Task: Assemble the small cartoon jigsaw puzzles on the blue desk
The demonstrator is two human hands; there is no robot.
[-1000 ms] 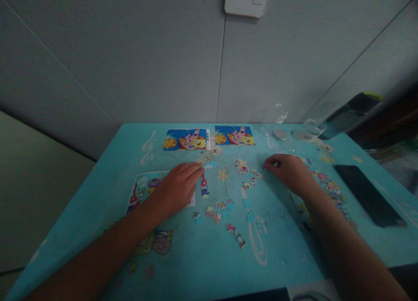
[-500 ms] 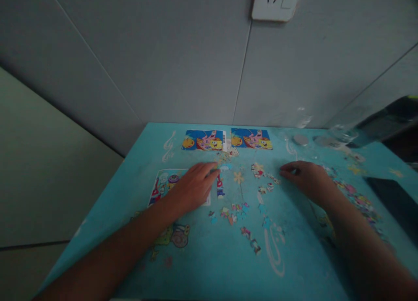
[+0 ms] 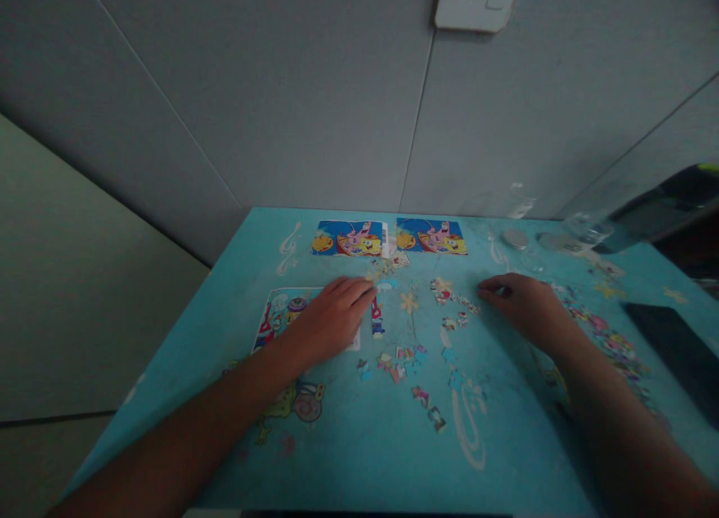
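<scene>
My left hand [image 3: 340, 316] lies over the right part of a printed picture sheet [image 3: 279, 316]. Its fingers stretch to the right, and the tips reach the upper end of a narrow strip of joined jigsaw puzzle pieces [image 3: 377, 317]. A pale blue puzzle piece [image 3: 387, 285] lies beside those fingertips. Farther right, my right hand [image 3: 522, 305] is low over the table with thumb and fingers pinched together; whatever may be between them is too small to make out. Loose puzzle pieces [image 3: 463, 320] lie just left of it, and a small group of pieces [image 3: 401, 364] sits between my forearms.
Two blue cartoon cards [image 3: 431, 236] lie at the table's back edge by the wall. A long heap of puzzle pieces [image 3: 615, 343] is beyond my right forearm, beside a dark flat object [image 3: 674, 349]. Clear containers [image 3: 587, 230] stand at the back right. The tablecloth [image 3: 359, 458] is printed.
The view has tilted very slightly, so everything sits a little higher in the picture. Both hands stay nearly in place, and the pieces lie as before.
</scene>
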